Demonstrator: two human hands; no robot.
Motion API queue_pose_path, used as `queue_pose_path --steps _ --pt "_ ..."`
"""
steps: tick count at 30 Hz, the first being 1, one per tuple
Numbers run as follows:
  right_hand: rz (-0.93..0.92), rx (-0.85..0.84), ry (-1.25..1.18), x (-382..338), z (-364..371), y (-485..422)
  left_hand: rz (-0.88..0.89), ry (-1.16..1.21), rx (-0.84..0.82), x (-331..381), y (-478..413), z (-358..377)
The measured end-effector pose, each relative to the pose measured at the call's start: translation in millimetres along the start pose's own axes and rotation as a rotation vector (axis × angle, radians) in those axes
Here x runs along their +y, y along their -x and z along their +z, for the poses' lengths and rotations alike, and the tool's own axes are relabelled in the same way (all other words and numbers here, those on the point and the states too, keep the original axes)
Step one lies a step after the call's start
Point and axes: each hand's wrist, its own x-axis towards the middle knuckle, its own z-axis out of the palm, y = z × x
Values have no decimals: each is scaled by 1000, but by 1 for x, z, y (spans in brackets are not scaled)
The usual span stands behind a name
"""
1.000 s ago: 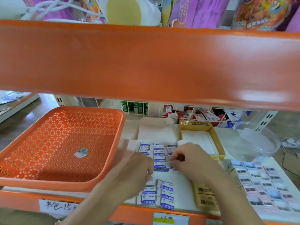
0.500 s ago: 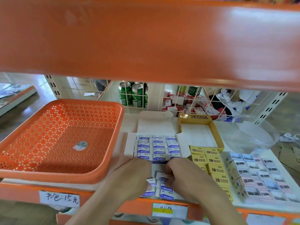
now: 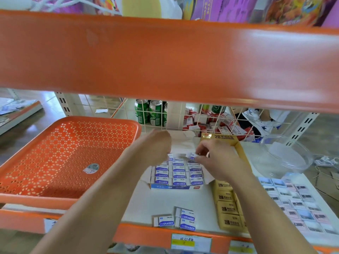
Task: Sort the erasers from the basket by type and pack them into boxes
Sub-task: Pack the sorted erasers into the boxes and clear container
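The orange basket (image 3: 69,158), left of the eraser box (image 3: 177,186), holds only a sticker. Both hands work at the box's far row. The right hand (image 3: 214,158) pinches a blue-label eraser (image 3: 192,156), apparently to seat it. The left hand (image 3: 154,146) curls alongside, probably steadying the row, but its grip is hidden. Loose erasers (image 3: 187,218) lie nearer than the box, awaiting packing.

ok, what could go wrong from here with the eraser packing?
1. Three loose blue erasers lie at the front lip of the shelf, between the forearms; a pullback could sweep them off.
2. The right hand pinches a single eraser over the far row of the eraser box, which looks nearly full; forcing it could tip neighbours.
3. The yellow 2B erasers stand stacked beside the right forearm and may get nudged.
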Motion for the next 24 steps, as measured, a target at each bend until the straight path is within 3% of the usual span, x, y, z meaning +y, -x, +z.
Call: queue_pose_path --steps 5,9,15,24 --pt "28 -123 144 4 15 -31 -29 -148 -124 -9 -38 8" --pt "51 -186 166 9 25 -38 -26 -102 -121 -14 -38 8" --pt "29 -192 55 16 26 -37 30 -9 -178 -16 -31 10" --pt "6 -157 37 15 25 -33 8 -94 -165 -11 -30 12"
